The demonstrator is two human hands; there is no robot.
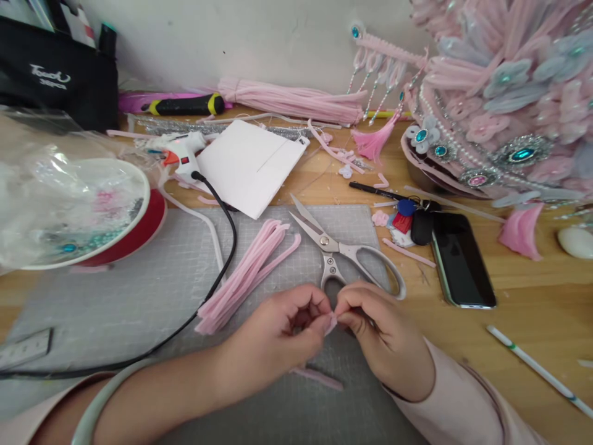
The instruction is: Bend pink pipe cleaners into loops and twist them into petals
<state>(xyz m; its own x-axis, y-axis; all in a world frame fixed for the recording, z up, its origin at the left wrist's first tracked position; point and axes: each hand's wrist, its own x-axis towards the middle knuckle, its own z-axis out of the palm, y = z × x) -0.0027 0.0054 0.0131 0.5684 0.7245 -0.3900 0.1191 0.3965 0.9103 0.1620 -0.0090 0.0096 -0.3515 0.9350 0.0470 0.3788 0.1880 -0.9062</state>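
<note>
Across a wooden tabletop (532, 309), a grey cutting mat (125, 315) is crossed by the black cord (234, 225) of a white hot-glue gun (184, 157), seen beside a sheet of white card (250, 164). Just beyond the hands, a pair of metal scissors (325, 242) is laid with blades parted, one handle loop partly covered by the fingers. A trimmed bundle of pink chenille stems (248, 272) is set to the left of the scissors, while a longer pink bundle (291, 100) is stretched along the wall. At right, a black smartphone (463, 259) is placed near a set of keys and tags (407, 222), and a white pen (540, 368) is seen nearer the edge of the view. The upper right is filled by a pink headdress (519, 117) trimmed with pearls and turquoise jewels.

At left, a red-and-white bowl (144, 228) is heaped with clear plastic bags and turquoise beads (106, 244). Behind it, marker-like items are held in a black "Touch" bag (55, 80).

Above the mat, a small pink fuzzy piece (330, 323) is pinched between thumb and forefinger of the left hand (287, 327); its other end is met by the pinched fingertips of the right hand (389, 340). The remaining fingers are curled inward. Below, a loose pink strip (319, 377) is left on the mat.
</note>
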